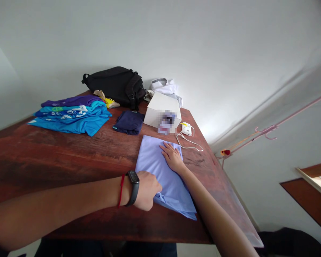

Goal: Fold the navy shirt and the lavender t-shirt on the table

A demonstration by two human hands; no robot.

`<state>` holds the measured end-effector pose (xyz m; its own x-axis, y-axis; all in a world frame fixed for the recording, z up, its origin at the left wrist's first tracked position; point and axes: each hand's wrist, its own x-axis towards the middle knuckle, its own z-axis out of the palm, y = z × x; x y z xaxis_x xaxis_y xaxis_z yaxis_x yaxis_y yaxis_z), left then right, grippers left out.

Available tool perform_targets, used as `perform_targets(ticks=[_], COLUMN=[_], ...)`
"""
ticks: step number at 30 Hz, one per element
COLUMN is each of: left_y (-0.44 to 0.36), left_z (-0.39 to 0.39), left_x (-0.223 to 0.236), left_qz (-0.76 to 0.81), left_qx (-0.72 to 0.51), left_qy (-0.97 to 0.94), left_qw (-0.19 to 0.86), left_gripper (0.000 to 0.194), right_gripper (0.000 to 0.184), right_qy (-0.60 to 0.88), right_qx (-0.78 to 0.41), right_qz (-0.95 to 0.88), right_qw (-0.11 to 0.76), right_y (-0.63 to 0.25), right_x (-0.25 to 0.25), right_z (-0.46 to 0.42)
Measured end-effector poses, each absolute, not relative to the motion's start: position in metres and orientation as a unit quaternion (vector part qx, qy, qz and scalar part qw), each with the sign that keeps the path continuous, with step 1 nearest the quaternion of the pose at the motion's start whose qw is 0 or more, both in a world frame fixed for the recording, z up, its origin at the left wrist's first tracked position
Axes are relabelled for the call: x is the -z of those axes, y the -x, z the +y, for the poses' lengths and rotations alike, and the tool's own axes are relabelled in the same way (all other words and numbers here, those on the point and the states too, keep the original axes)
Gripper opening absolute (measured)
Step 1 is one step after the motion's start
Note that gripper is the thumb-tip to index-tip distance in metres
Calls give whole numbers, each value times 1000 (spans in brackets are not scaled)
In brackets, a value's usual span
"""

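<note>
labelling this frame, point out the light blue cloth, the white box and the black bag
light blue cloth (155, 162): head view, bare upper part.
white box (160, 103): head view, top face.
black bag (115, 82): head view, middle of its body.

1. Bare wooden table lies open to the left of the lilac cloth.
2. Beyond it, the navy folded garment, white box and charger with cable block the way.
3. The blue shirt stack and black bag crowd the far edge.
</note>
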<state>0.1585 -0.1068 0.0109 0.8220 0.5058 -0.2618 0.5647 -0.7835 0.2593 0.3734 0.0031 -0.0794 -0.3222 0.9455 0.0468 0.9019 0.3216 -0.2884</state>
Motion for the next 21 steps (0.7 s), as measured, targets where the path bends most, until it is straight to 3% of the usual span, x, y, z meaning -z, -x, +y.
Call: perform_targets(ticks=[10,21], left_y=[-157,-158], left_z=[-100,-100], left_x=[-11,-11], left_qz=[318,349], left_qx=[80,77], left_qy=[-935,-926], left_qw=[137,119], left_gripper=[30,31], right_gripper=[45,33], right_qy=[557,520], right_qx=[-88,-40], right_qz=[-818,-803], right_qw=[115,287], right_y=[-367,-363], right_x=[84,83], right_z=[41,49])
